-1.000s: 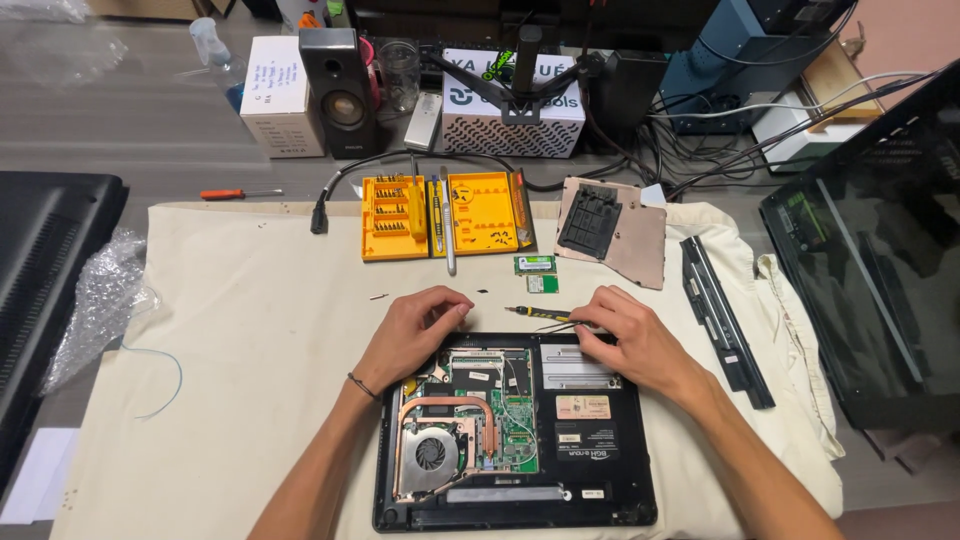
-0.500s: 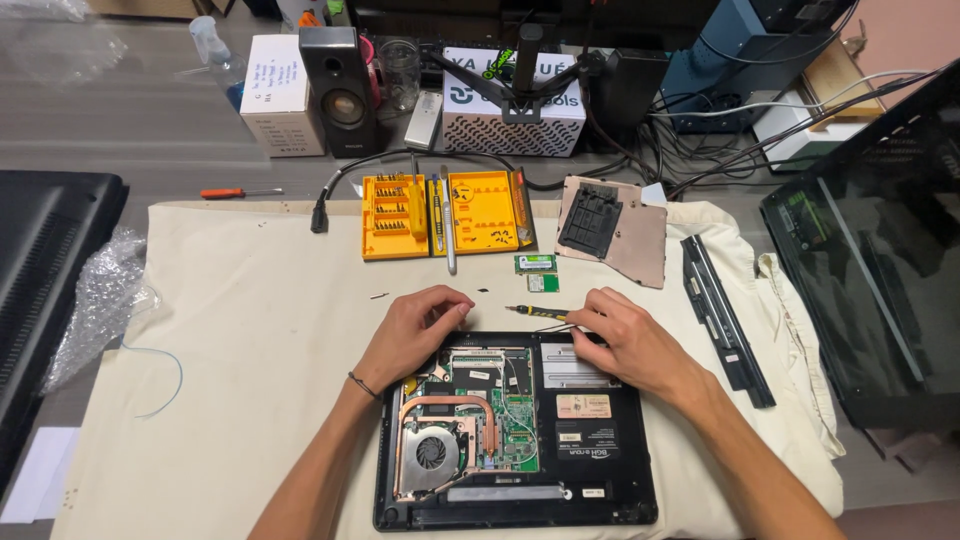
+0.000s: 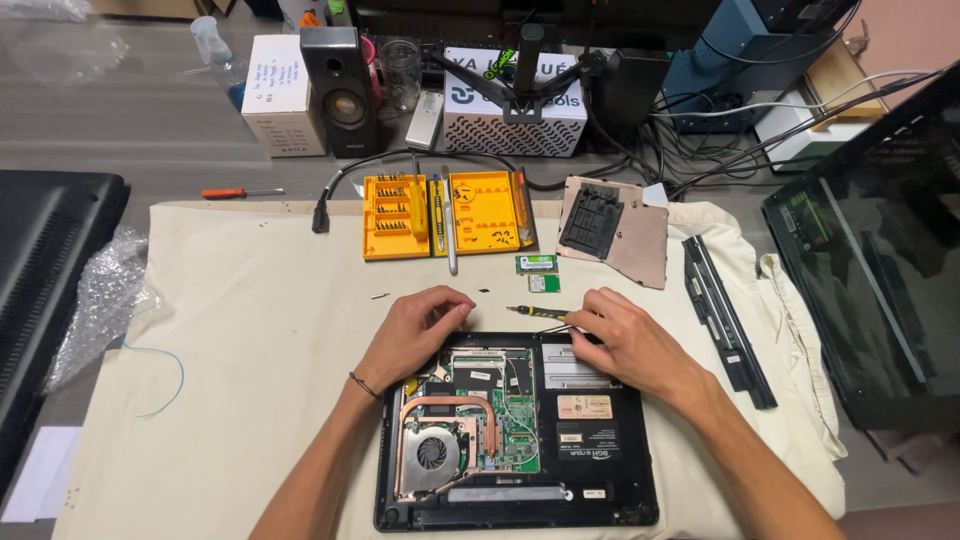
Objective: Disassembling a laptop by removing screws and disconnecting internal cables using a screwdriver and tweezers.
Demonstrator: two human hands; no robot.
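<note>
Barely budged since a second ago: left hand (image 3: 415, 330) and right hand (image 3: 625, 340) parked at the same far edge of the opened laptop (image 3: 515, 430), which sits at the near edge of the cream cloth (image 3: 250, 340). Left fingers curled tight, pressing down at the laptop's far left corner; can't tell if anything's pinched under them. Right fingers curled narrow over the far right part, touching the small yellow-handled screwdriver (image 3: 535, 312) lying just past the laptop's edge. Inside the shell: copper heat pipe (image 3: 450, 405), round fan (image 3: 432, 452), green board (image 3: 515, 415). Loads of bare cloth to the left, less to the right, where a long black battery (image 3: 725, 305) lies near the cloth's right edge. Orange bit case (image 3: 450, 212) open at the far edge, bits slotted in rows, a grey driver handle (image 3: 450, 232) across its middle. Two small green cards (image 3: 538, 272) between case and hands, a removed cover panel (image 3: 610, 228) just beside.
</note>
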